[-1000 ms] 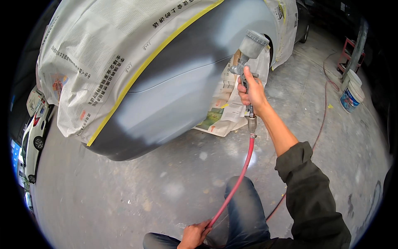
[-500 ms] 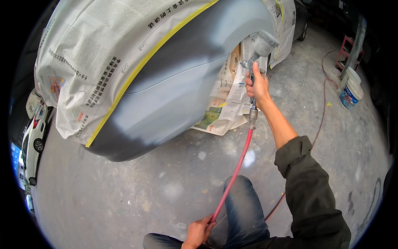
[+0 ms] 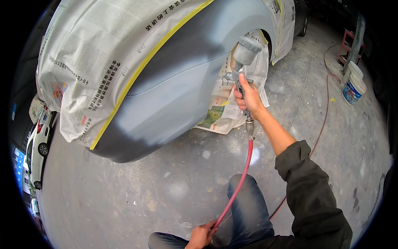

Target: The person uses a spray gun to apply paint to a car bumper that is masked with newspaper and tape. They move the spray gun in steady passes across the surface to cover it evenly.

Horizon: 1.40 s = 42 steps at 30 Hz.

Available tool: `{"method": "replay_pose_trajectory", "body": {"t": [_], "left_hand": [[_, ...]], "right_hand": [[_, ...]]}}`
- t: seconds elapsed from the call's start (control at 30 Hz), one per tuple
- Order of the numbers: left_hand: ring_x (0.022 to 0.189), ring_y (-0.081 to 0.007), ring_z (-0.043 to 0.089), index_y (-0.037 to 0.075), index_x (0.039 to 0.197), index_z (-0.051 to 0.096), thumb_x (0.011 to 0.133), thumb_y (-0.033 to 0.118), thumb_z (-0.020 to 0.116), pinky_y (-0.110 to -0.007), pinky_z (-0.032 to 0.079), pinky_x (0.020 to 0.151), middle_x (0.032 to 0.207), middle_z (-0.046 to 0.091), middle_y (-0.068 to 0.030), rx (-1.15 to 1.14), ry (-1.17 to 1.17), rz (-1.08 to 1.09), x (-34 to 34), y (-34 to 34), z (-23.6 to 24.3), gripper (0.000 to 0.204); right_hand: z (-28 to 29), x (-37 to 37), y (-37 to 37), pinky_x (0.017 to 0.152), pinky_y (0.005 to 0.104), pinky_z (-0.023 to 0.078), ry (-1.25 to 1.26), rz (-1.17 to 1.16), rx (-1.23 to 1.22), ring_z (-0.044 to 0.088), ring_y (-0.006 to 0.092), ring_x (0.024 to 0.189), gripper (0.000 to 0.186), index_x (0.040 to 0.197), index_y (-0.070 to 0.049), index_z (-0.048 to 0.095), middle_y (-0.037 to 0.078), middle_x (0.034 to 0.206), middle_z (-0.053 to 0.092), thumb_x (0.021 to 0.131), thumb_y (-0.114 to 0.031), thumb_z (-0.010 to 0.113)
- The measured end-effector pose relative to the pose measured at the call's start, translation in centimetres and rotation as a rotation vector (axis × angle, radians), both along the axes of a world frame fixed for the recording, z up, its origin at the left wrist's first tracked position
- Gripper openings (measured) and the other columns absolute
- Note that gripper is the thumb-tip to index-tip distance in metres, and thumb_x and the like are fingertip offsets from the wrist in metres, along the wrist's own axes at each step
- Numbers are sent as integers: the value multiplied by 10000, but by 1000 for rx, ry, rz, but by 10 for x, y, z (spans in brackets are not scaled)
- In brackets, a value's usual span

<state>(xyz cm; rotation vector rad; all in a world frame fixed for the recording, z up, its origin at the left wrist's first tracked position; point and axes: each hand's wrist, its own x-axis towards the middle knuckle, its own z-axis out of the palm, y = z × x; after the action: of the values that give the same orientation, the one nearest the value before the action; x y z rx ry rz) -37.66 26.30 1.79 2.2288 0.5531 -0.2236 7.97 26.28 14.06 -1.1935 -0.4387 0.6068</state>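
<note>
My right hand [image 3: 250, 97] is closed round the handle of a spray gun [image 3: 246, 53], whose grey cup stands uppermost. The gun points left toward a car's bumper panel [image 3: 170, 103], apart from its surface. Patches of light grey and dark grey cover that panel. From the gun's lower end a red air hose [image 3: 242, 178] curves down past my knee. Low in the view, my left hand [image 3: 201, 235] grips this hose. Newspaper sheets [image 3: 91, 54] mask the car's upper left, edged by yellow tape [image 3: 124, 90].
More newspaper [image 3: 259, 72] hangs in the wheel arch and reaches the floor. Stacked buckets [image 3: 353, 92] stand at the right, near a red stand [image 3: 345, 47] and a post. A thin hose [image 3: 326, 112] trails along the floor. A white car [image 3: 38, 145] is at the far left.
My right hand and the spray gun have moved left and a little nearer to me, and the gun's cup has come more upright. The left hand keeps its grip on the hose.
</note>
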Motion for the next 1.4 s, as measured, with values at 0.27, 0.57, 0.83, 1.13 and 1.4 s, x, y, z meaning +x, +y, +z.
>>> {"method": "replay_pose_trajectory", "body": {"t": [0.27, 0.57, 0.83, 1.13, 1.4], "left_hand": [[769, -354, 681, 89, 1152, 643, 870, 246, 702, -401, 535, 658, 842, 703, -152, 30, -54, 9, 8, 2, 9, 328], [803, -351, 689, 65, 1170, 639, 872, 183, 686, -390, 535, 694, 892, 699, -176, -100, 0, 142, 0, 12, 14, 324], [840, -381, 677, 21, 1183, 634, 877, 154, 649, -416, 526, 730, 916, 687, -227, -92, 35, 152, -10, 14, 14, 333], [853, -362, 686, 6, 1202, 621, 889, 158, 632, -403, 533, 742, 946, 693, -223, -105, 7, 148, -15, 11, 2, 349], [826, -357, 686, 25, 1192, 630, 892, 162, 644, -395, 529, 725, 933, 698, -203, -111, -22, 178, 7, 0, 3, 330]], "right_hand": [[-14, 28, -4, 379, 215, 230, 19, -99, -14, 296, 34, 419, 562, 886, -92, 498, -51, 620, 414, 922, -652, 490], [-5, -11, 15, 380, 229, 245, -26, -197, -2, 314, 47, 417, 541, 849, -84, 503, -44, 605, 413, 923, -620, 522], [32, -75, 49, 401, 221, 258, -124, 183, 34, 308, 41, 433, 529, 883, -77, 515, -44, 619, 413, 942, -603, 502], [46, -70, 57, 407, 216, 245, -146, 244, 38, 291, 35, 440, 546, 882, -86, 500, -45, 625, 406, 939, -630, 483], [41, -31, 33, 407, 227, 268, -176, 52, 19, 310, 44, 435, 583, 809, -91, 483, -47, 607, 399, 894, -665, 533]]}}
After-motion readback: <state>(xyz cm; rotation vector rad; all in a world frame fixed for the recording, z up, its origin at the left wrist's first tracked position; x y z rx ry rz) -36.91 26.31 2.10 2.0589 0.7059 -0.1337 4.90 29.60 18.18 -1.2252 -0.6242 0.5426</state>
